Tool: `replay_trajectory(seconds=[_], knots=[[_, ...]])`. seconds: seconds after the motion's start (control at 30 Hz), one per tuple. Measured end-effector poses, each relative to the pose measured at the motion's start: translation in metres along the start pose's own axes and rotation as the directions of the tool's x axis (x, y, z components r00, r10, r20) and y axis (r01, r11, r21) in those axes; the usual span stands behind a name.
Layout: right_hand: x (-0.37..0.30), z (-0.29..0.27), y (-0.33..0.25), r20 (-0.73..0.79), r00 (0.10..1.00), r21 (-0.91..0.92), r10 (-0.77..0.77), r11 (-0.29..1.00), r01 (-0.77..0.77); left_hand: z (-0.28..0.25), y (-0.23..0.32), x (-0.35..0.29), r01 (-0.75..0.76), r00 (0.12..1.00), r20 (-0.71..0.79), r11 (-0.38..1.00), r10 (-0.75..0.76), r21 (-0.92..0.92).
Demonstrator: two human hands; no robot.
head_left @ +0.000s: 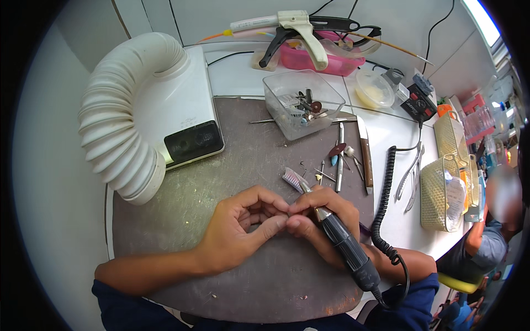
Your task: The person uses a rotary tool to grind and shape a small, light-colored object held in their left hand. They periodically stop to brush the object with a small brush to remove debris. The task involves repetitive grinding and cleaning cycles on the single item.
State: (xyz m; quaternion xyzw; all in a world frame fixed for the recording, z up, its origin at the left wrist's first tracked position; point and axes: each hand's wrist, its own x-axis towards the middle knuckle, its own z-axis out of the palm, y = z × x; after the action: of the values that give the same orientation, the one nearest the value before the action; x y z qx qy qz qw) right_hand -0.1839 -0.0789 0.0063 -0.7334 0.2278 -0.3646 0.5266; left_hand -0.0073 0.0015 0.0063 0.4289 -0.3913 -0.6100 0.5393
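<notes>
Where the grey counter [165, 220] spreads beneath both forearms, a white machine [149, 110] with a ribbed hose [118, 105] is set at the far left. Both hands are brought together over the near part of the counter, the left hand [234, 229] curved inward and the right hand [339, 205] wrapped about a rotary tool. Beyond them a clear box [281, 124] of small bits is placed, with a knife [364, 157] laid to its right. The black rotary tool [348, 248] is carried slantwise in the right hand, its narrow end pointed toward the far side of the counter and its cord [385, 193] looped behind.

The work is probably best done with the fingertips braced against each other, the tool's narrow end kept clear of skin, and the cord left slack. The left fingers [265, 196] are curled, index tip and thumb tip brought close; whether anything is pinched there cannot be told. The right fingers [298, 205] are closed round the tool, while index and thumb are extended to the left tips, almost touching them. Any tiny piece between is hidden.
</notes>
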Motion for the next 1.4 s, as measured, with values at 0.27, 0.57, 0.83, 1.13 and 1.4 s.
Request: replay_trajectory(seconds=[0.27,0.57,0.83,1.13,1.4], knots=[[0.007,-0.001,0.006,0.037,0.986,0.001,-0.165,0.986,0.165,-0.003,0.004,0.0,0.083,0.995,-0.044,0.996,-0.084,-0.035],[0.008,-0.009,-0.001,0.107,0.978,-0.023,-0.176,0.983,0.18,0.001,0.014,0.0,0.199,0.978,-0.053,0.979,-0.2,-0.031],[0.007,-0.01,-0.001,0.062,0.983,-0.073,-0.175,0.981,0.179,-0.014,-0.003,0.0,-0.16,0.982,0.117,0.981,0.148,0.106],[0.0,-0.006,0.009,0.041,0.995,0.051,-0.088,0.995,0.086,0.002,-0.003,-0.002,0.0,1.0,-0.03,0.997,0.003,0.072],[0.0,0.0,0.006,-0.037,0.995,0.068,-0.09,0.993,0.093,-0.001,0.001,-0.002,0.012,1.0,-0.001,0.996,-0.012,0.091]])
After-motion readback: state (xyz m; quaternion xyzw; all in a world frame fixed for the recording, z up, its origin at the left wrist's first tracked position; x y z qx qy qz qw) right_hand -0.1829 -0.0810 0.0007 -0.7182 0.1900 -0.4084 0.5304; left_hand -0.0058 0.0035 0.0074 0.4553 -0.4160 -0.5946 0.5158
